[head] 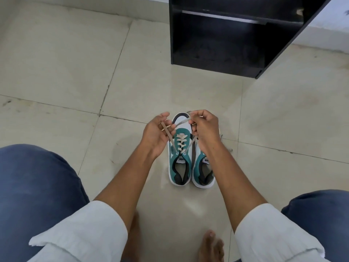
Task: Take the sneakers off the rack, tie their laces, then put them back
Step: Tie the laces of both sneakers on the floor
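Teal and white sneakers: we see the pair (190, 163) side by side on the floor (66, 76), touching along their inner sides, heels near us, toes pointing far toward the rack (222, 36).
Head view, left sneaker: the left shoe (180, 157) is the one we are lacing; its long axis runs near to far, almost straight away from us.
Laces: two cream lace ends (171, 138) rise from the top eyelets and spread apart in a V, one to each hand.
Left hand: our left hand (155, 132) sits just left of the shoe, fingers curled and pinched on the left lace end, palm turned up.
Right hand: our right hand (204, 127) hangs over the right sneaker (203, 170), fingers closed on the other lace end near the toe.
Key relation: both hands are level with the toe end, about equally near the eyelets; we judge the next move is crossing the two ends over the tongue.
Right sneaker's lace: loose strands (226, 146) trail on the tile to its right, so we judge it untied.
Open room: bare tile lies all round the pair; the rack stands well apart, far and right, its lower shelf open.
Edges: our knees (34, 186) flank the near space.
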